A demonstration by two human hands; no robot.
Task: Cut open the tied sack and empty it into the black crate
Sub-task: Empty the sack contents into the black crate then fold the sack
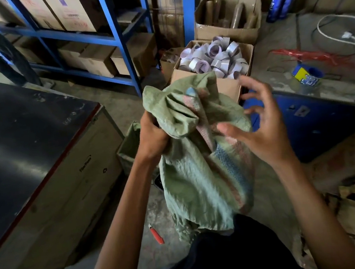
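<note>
Both bare forearms reach forward. The left grip point(153, 136) clenches a bunch of the green sack point(198, 175); the right grip point(260, 126) is raised beside it, fingers spread and loosely bent.

Dim, soft indoor light; wide-angle bending at edges; right hand point(260, 124) seems slightly motion-blurred.

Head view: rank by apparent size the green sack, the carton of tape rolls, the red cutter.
1. green sack, though nearest the camera
2. carton of tape rolls, partly hidden by the sack
3. red cutter, clearly smallest
</note>
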